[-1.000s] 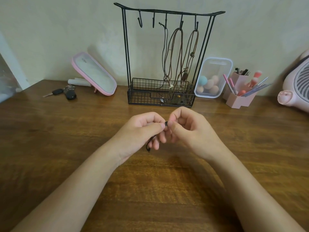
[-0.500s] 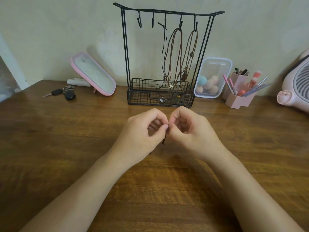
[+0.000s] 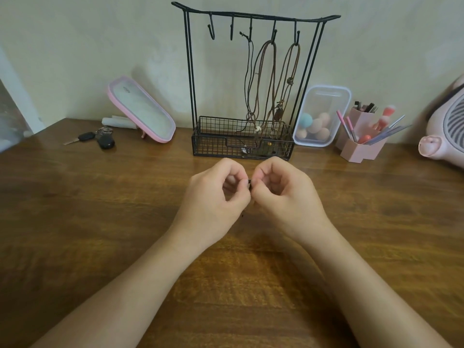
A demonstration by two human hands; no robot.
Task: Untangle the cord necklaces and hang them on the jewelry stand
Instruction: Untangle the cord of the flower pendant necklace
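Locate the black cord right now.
Centre of the head view: black cord pinched between left hand and right hand, just in front of the jewelry stand.

Pink mirror, keys, sponge box (clear), brush holder, wooden table

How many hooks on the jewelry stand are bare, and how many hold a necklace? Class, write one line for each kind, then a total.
Bare hooks: 2
Hooks holding a necklace: 3
Total on the stand: 5
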